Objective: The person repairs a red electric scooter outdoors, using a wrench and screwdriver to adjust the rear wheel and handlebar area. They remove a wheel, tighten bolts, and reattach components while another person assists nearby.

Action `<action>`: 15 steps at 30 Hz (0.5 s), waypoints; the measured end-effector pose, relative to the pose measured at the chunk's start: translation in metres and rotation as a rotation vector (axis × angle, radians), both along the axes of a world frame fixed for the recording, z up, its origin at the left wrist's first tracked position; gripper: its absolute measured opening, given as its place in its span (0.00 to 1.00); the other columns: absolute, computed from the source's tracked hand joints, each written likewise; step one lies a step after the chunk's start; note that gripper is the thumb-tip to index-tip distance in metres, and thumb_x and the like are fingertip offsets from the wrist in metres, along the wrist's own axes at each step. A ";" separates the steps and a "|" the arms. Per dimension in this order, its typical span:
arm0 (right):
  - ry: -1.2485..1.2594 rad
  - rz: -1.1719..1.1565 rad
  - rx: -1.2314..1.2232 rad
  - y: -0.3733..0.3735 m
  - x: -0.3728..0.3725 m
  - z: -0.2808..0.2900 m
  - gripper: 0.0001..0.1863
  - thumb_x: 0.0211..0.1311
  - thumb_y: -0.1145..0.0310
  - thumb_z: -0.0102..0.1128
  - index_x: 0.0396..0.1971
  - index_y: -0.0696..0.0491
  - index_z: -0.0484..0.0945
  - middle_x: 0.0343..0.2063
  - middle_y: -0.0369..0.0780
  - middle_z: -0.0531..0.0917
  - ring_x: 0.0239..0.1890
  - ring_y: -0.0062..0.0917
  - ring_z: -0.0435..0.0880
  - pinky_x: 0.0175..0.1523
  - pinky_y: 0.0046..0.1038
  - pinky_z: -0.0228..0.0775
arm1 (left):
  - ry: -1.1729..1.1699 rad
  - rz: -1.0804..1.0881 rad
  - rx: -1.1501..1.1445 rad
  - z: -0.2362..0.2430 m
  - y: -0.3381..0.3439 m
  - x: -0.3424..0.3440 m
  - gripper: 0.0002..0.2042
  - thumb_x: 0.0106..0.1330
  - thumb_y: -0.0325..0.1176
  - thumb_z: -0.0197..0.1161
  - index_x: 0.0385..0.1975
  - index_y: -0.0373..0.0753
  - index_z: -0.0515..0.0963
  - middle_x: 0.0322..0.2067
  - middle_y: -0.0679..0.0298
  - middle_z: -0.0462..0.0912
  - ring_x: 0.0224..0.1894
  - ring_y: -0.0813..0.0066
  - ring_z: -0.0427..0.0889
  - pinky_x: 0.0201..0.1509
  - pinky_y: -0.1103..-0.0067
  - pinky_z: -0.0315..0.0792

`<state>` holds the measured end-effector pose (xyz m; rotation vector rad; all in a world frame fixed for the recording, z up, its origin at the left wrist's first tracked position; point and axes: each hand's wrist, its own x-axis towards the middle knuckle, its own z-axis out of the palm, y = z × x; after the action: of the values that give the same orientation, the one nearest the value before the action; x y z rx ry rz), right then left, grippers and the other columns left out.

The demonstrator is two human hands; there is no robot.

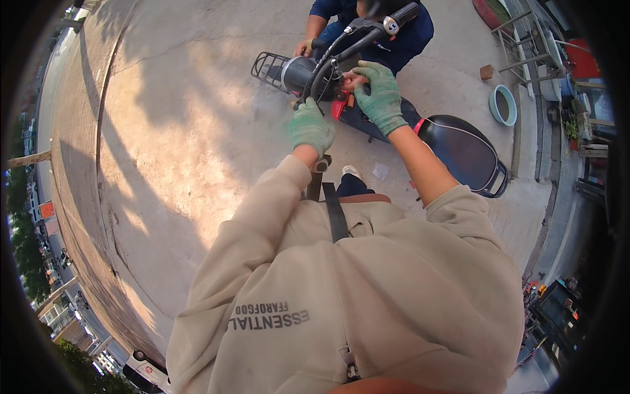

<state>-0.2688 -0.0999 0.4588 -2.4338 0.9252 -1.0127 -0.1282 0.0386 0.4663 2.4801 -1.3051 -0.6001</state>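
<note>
A two-wheeled motor scooter with a black handlebar point(341, 39) stands in front of me. My left hand point(312, 129), in a green work glove, is closed round the near end of the handlebar. My right hand point(379, 98), gloved alike, is curled above the scooter's red front part point(338, 106). Its fingertips meet another person's bare hand point(353, 81) by the steering column; what they hold there is hidden. That person, in a dark blue top point(417, 39), crouches across the scooter, the other hand point(302, 48) by the black front rack point(268, 68).
The scooter's glossy black rear seat point(462, 154) reaches to the right. Beyond it are a light blue basin point(503, 105), a brick point(486, 72) and a metal frame point(525, 43). A clear plastic scrap point(380, 172) lies on the concrete point(197, 131).
</note>
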 end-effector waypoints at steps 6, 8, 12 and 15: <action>-0.260 -0.327 1.014 0.182 -0.005 -0.059 0.21 0.68 0.56 0.62 0.51 0.56 0.78 0.48 0.41 0.82 0.47 0.27 0.81 0.52 0.29 0.74 | 0.236 -0.083 -0.028 0.012 0.029 0.018 0.42 0.52 0.44 0.72 0.66 0.34 0.61 0.49 0.44 0.76 0.51 0.48 0.80 0.54 0.62 0.76; -0.383 -0.334 1.374 0.206 -0.008 -0.060 0.23 0.70 0.53 0.59 0.55 0.56 0.76 0.48 0.40 0.81 0.47 0.26 0.81 0.52 0.28 0.73 | 0.265 -0.078 -0.064 0.014 0.034 0.020 0.45 0.52 0.46 0.73 0.68 0.35 0.59 0.50 0.45 0.75 0.51 0.48 0.80 0.54 0.63 0.76; -0.432 -0.355 1.405 0.235 -0.002 -0.045 0.27 0.71 0.52 0.58 0.59 0.56 0.71 0.46 0.40 0.80 0.44 0.24 0.80 0.48 0.25 0.75 | 0.300 -0.108 -0.029 0.015 0.036 0.025 0.46 0.53 0.50 0.71 0.69 0.32 0.58 0.52 0.50 0.75 0.54 0.55 0.79 0.55 0.67 0.76; -0.355 -0.333 1.286 0.242 0.010 -0.036 0.26 0.68 0.59 0.63 0.58 0.59 0.69 0.46 0.42 0.81 0.44 0.24 0.81 0.45 0.27 0.77 | 0.319 -0.099 -0.081 0.013 0.036 0.026 0.44 0.53 0.49 0.72 0.67 0.32 0.60 0.51 0.50 0.75 0.53 0.56 0.80 0.55 0.66 0.76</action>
<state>-0.2592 0.1420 0.4231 -1.0298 1.2930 -0.5691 -0.1018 0.0743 0.4796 2.1556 -1.3010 -0.9043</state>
